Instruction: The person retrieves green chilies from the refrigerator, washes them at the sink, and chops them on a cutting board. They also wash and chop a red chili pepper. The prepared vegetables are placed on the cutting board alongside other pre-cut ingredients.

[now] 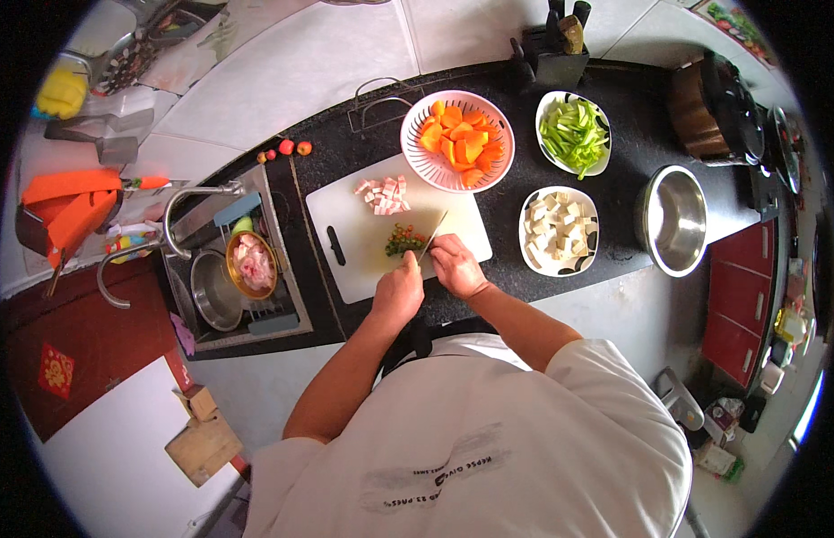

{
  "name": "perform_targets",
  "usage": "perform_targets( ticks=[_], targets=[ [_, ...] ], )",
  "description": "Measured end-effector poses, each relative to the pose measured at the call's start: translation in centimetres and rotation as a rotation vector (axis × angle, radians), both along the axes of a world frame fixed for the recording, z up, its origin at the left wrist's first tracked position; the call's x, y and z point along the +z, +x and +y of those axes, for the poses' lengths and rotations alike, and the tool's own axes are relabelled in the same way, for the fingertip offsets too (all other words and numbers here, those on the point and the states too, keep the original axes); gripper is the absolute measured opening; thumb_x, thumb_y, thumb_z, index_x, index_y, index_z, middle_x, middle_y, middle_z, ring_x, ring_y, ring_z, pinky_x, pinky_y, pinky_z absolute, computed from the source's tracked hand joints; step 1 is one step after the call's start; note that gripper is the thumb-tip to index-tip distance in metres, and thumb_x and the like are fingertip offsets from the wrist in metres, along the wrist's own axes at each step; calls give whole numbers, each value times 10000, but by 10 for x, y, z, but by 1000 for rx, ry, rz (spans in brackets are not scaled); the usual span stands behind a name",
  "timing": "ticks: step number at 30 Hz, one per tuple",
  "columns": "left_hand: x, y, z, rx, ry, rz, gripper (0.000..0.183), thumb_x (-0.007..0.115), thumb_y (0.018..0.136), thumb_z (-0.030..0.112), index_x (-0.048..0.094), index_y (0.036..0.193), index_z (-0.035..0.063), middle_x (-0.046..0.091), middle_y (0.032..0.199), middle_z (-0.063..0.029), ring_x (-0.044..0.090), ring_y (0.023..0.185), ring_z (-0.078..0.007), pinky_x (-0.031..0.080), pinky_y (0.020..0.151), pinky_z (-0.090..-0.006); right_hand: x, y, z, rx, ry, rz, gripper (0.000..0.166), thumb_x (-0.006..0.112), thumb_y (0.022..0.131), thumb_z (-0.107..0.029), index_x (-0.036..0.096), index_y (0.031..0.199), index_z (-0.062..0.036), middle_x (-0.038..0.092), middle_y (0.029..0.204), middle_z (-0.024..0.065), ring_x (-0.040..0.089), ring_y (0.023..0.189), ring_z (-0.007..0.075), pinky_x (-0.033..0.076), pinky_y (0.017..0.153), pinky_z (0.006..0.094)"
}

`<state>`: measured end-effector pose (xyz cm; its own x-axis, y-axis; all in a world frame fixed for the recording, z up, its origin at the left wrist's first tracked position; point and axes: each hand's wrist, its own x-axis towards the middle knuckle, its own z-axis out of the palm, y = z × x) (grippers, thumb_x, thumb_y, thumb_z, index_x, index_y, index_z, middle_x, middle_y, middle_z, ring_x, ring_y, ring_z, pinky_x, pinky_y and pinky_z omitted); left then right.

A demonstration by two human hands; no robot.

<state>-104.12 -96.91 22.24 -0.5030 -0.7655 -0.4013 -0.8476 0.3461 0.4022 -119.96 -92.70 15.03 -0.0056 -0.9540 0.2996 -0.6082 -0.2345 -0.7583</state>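
Observation:
My left hand [398, 290] is closed around the handle of a kitchen knife [436, 233], its blade slanting up and to the right over a white cutting board [353, 269]. My right hand [457, 265] lies on the board just right of the blade, fingers curled down; what is under them is hidden. Chopped green and red pieces, seemingly chillies [402, 241], form a small pile left of the blade. Farther up the board sit diced pink-and-white meat cubes [385, 196]. A pink-white colander [417, 161] of cut orange carrot pieces [463, 138] stands at the board's upper edge.
Right of the board stand a dish of white cubes, perhaps tofu [558, 225], a dish of cut green vegetable [574, 134] and an empty steel bowl [672, 222]. A knife block [557, 64] is behind. At left, a bowl of raw meat [252, 265] sits over the sink [282, 296].

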Motion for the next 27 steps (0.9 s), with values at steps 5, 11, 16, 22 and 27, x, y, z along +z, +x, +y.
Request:
perform_targets(
  ticks=[5, 11, 16, 22, 27],
  targets=[
    [-8, 2, -12, 14, -56, 63, 261, 521, 962, 190, 464, 1084, -34, 649, 719, -257, 654, 671, -457, 526, 604, -545, 4, -3, 1, 1, -6, 9, 168, 656, 724, 2, 640, 891, -2, 608, 1033, 114, 581, 988, 316, 507, 870, 385],
    [35, 2, -14, -25, 25, -11, 243, 517, 942, 146, 460, 1078, -46, 646, 719, -270, 660, 691, -456, 530, 631, -551, 2, -4, 3, -20, -4, 11, 174, 656, 730, -9, 641, 903, -17, 605, 1031, 109, 577, 1002, 312, 507, 874, 384],
    [32, -1, -4, -47, 56, -64, 206, 493, 897, 71, 454, 1061, -47, 648, 730, -285, 662, 705, -462, 534, 647, -550, 3, -5, 3, 9, -18, 7, 140, 645, 738, -14, 626, 877, -19, 597, 1007, 108, 578, 987, 316, 511, 864, 382],
    [-6, -8, -3, 17, -13, 29, 343, 536, 953, 196, 458, 1158, -68, 637, 702, -272, 643, 675, -474, 513, 632, -564, -1, -7, 3, 8, 4, 11, 131, 649, 741, -7, 633, 871, -13, 602, 1006, 111, 586, 979, 319, 515, 849, 389],
    [3, 2, -13, 76, 2, 42, 323, 543, 949, 192, 464, 1153, -46, 642, 746, -288, 646, 713, -478, 514, 657, -563, 6, -7, 9, 3, -30, 15, 180, 641, 728, -9, 636, 907, -8, 595, 1029, 116, 570, 996, 322, 505, 872, 392]
  ],
)
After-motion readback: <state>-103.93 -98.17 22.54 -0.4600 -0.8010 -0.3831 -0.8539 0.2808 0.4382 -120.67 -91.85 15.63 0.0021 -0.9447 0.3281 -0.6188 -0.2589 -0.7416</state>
